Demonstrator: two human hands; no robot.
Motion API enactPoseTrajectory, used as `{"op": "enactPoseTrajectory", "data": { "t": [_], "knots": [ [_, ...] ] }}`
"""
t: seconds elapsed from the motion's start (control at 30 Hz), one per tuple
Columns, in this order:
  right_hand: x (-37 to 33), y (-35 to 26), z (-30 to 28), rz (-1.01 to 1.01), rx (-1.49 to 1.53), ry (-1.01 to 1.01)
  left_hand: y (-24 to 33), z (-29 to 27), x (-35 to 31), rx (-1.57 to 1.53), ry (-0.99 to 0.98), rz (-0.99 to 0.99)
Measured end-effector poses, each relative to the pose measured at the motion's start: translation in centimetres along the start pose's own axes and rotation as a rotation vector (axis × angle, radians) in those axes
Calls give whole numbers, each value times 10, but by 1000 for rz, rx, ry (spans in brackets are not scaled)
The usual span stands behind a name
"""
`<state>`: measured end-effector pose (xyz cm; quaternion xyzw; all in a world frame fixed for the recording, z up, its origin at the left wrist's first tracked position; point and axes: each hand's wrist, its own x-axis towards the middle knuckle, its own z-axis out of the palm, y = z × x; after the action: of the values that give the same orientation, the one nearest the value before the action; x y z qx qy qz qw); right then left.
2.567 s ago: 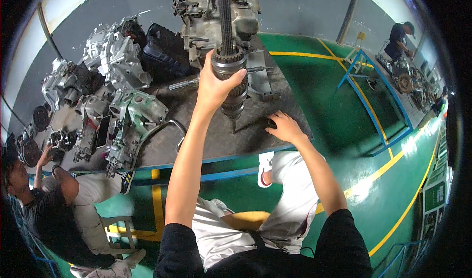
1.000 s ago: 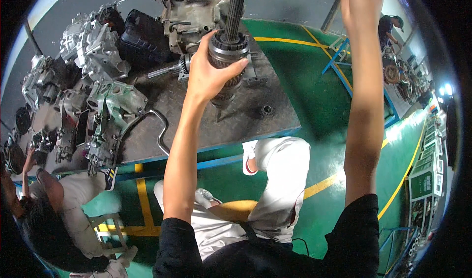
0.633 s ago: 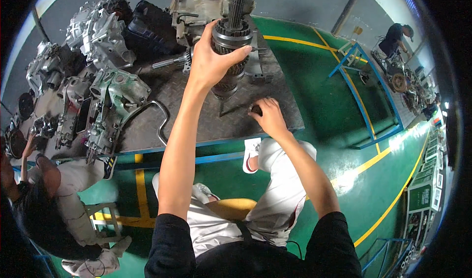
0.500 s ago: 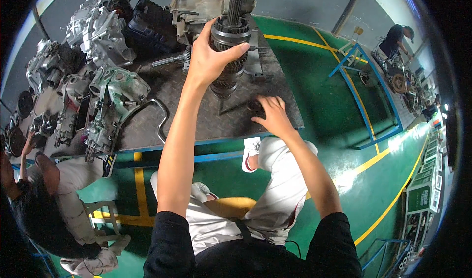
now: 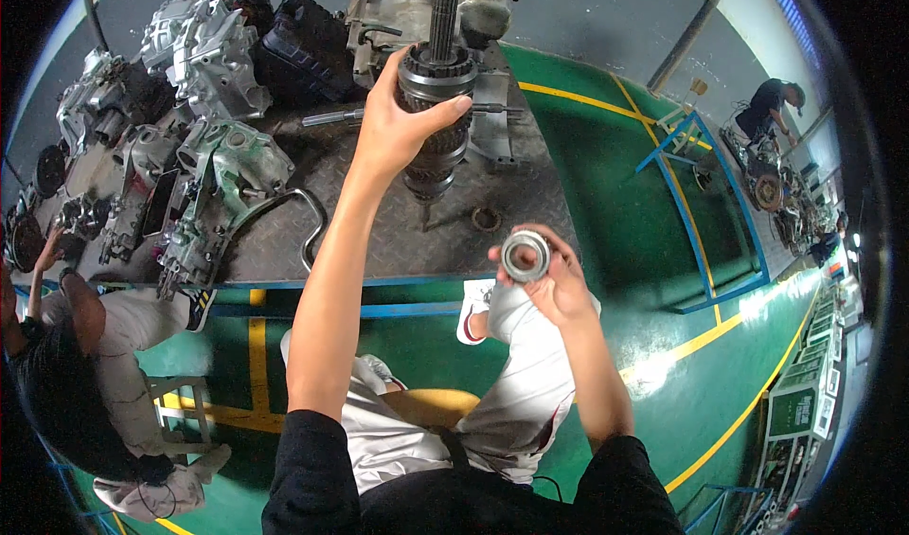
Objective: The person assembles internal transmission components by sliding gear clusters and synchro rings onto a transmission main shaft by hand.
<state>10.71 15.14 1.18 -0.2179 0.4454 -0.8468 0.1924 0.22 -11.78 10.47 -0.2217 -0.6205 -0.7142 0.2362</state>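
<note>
A mechanical workshop: gearbox housings (image 5: 213, 66) at ten o'clock, yellow-lined green floor (image 5: 632, 327), seemingly more machinery (image 5: 768, 191) between two and three.

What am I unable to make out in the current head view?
Head view:
Gear stack: left side, partly hidden by the left hand.
Splined shaft: top, cut off by upper edge.
Metal ring: back face, turned away in the right hand.
Rear housing: top, cut off by upper edge.

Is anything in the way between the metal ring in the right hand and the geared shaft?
No visible obstacle stands between the metal ring and the geared shaft. A dark ring lies between them in the picture, but low and flat on the bench top.
</note>
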Motion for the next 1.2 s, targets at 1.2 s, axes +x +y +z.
{"op": "enactPoseTrajectory", "data": {
  "t": [1.2],
  "knots": [
    [46,15,-127,243,-1865,549,8,4,-10,11,-38,-53]
  ]
}}
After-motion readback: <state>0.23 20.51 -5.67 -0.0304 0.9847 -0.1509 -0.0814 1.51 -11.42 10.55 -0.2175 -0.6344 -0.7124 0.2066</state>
